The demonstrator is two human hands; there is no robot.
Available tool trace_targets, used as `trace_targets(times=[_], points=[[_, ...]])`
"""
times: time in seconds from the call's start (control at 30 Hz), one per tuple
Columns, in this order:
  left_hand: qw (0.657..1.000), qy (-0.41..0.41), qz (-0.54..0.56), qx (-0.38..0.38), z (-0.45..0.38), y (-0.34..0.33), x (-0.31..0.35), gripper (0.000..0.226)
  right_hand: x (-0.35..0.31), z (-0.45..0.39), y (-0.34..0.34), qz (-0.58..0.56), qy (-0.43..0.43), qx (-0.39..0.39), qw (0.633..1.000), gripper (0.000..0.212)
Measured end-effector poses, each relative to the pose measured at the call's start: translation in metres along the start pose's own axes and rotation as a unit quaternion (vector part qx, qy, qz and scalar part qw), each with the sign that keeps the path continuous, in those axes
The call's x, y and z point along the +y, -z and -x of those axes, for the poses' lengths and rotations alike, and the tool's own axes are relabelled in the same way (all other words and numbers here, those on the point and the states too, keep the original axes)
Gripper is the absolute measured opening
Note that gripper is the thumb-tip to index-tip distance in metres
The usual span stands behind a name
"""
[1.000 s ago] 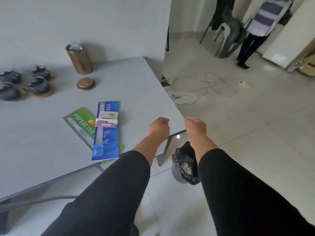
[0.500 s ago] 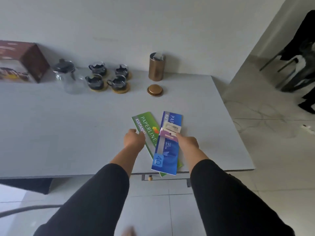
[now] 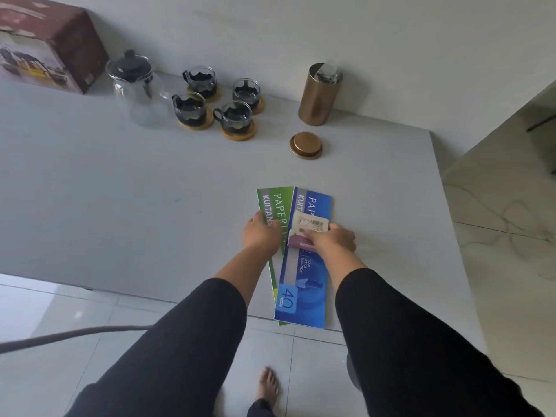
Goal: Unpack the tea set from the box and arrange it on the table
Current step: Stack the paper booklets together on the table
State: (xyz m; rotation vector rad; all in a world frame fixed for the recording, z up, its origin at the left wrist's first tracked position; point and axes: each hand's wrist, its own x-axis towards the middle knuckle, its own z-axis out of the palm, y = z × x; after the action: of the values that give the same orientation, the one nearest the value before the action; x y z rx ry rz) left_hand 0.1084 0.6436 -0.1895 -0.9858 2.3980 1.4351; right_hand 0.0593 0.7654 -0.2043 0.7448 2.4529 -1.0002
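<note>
Since the earlier frame my left hand [image 3: 261, 234] slid onto the green booklet [image 3: 275, 206], fingers hidden; right hand [image 3: 332, 239] pinched a card [image 3: 311, 225] near the grey table [image 3: 120, 206] front edge. Tea set [image 3: 210, 100] stood by the wall.

A green booklet [image 3: 275, 206] and blue booklet [image 3: 304, 284] overlap near a copper canister [image 3: 317, 97] and its lid [image 3: 306, 145].

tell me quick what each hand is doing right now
Left hand: fingers curled on the green receipt book; firm grip cannot be told.
Right hand: fingers closed on the small labelled packet atop the blue receipt book.
</note>
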Motion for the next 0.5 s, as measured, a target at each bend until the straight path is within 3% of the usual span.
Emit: trace_targets(times=[0.13,0.23,0.37,0.5], points=[[0.999,0.018,0.044,-0.02,-0.002,-0.005,0.005,0.038,-0.01,0.008,-0.017,-0.019,0.052,-0.067,0.996,0.054],[0.998,0.037,0.052,-0.027,-0.002,-0.006,0.007,0.051,-0.015,0.01,-0.029,-0.004,0.058,-0.063,0.996,0.061],[0.998,0.047,0.048,-0.001,-0.003,-0.011,0.012,0.031,-0.021,0.007,-0.03,0.012,0.052,-0.047,0.997,0.049],[0.997,0.074,0.03,0.009,-0.004,-0.013,0.017,0.033,-0.024,0.004,-0.027,0.038,0.041,-0.046,0.997,0.039]])
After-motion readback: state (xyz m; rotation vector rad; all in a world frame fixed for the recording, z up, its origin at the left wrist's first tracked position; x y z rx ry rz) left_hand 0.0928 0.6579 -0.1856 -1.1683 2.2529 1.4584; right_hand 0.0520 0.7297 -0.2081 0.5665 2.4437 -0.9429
